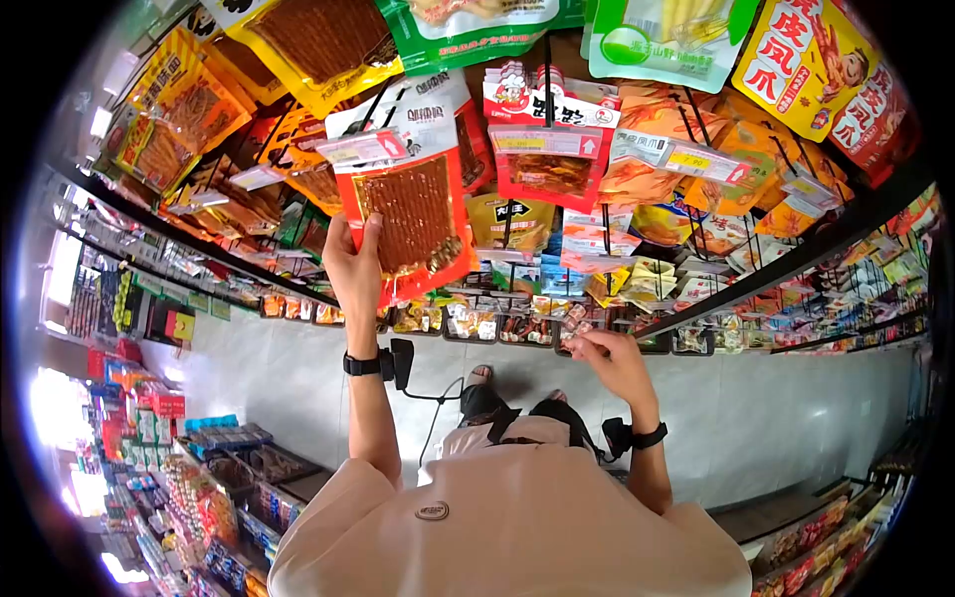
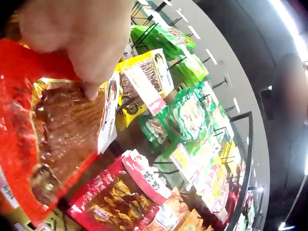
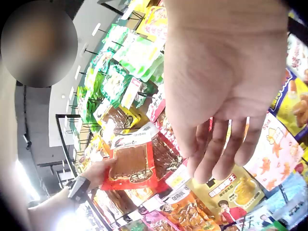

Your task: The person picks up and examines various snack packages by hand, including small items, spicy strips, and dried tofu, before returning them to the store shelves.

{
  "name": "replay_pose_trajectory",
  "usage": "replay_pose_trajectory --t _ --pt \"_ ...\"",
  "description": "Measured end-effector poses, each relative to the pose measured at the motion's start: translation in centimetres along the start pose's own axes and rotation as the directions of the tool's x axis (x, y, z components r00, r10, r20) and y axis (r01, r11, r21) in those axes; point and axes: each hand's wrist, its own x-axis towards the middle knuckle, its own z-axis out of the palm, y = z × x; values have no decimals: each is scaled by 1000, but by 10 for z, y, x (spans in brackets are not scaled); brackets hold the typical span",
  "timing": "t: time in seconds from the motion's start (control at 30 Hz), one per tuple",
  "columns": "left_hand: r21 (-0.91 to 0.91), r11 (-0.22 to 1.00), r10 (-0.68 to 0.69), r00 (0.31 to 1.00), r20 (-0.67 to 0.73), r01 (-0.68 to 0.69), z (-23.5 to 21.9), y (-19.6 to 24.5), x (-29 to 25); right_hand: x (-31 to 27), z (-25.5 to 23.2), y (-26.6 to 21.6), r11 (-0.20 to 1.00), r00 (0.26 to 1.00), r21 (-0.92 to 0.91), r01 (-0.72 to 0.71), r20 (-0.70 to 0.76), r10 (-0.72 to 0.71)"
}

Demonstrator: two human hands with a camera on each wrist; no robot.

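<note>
My left hand (image 1: 356, 264) grips the left edge of a red and white snack packet (image 1: 403, 214), thumb on its front. Through the clear window show brown, glossy strips. In the left wrist view the thumb and fingers of this hand (image 2: 82, 38) press on the packet (image 2: 67, 130). A price tag (image 1: 363, 147) overlaps the packet's top at its hanging hook. Lower right, my right hand (image 1: 615, 366) hovers before the rack with nothing in it. Its fingers hang loosely bent in the right wrist view, over a gold packet (image 3: 231, 192).
Packets hang on hooks all along the rack, among them a red packet (image 1: 547, 164) and a green one (image 1: 671, 40). A dark rail (image 1: 766, 264) crosses the rack's front. Bins of small packs (image 1: 471, 323) line its foot. Behind stand more stocked shelves (image 1: 214, 488).
</note>
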Motion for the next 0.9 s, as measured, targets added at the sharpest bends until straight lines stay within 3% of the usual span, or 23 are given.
replay_pose_trajectory --t 0.17,0.23,0.3,0.4,0.5,0.67,0.77,0.83,0.9 --pt "-8 993 -119 992 45 119 -24 14 -45 2 -2 3 1000 999 17 3 50 -4" --pt "-140 985 -91 995 51 98 -25 20 -61 -1 -2 -3 997 997 35 63 38 -64" --pt "-125 989 -74 994 85 84 -27 15 -78 -2 -2 -3 997 995 29 73 64 -75" --pt "-205 946 -183 938 295 249 -13 18 -106 -6 1 2 992 994 103 72 74 -80" --pt "-233 917 -206 885 417 324 14 31 -125 -8 3 -17 985 989 86 149 5 -150" --pt "-238 885 -201 790 580 400 50 48 -147 -19 -10 -25 985 979 92 144 -158 -128" --pt "-305 849 -187 786 590 431 64 55 -158 -28 -20 -36 989 965 122 80 -257 -47" --pt "-282 861 -179 771 611 424 67 54 -164 -33 -24 -35 974 940 126 188 -311 -142" --pt "-293 866 -167 787 594 405 72 59 -169 -40 -26 -31 972 932 109 210 -324 -165"
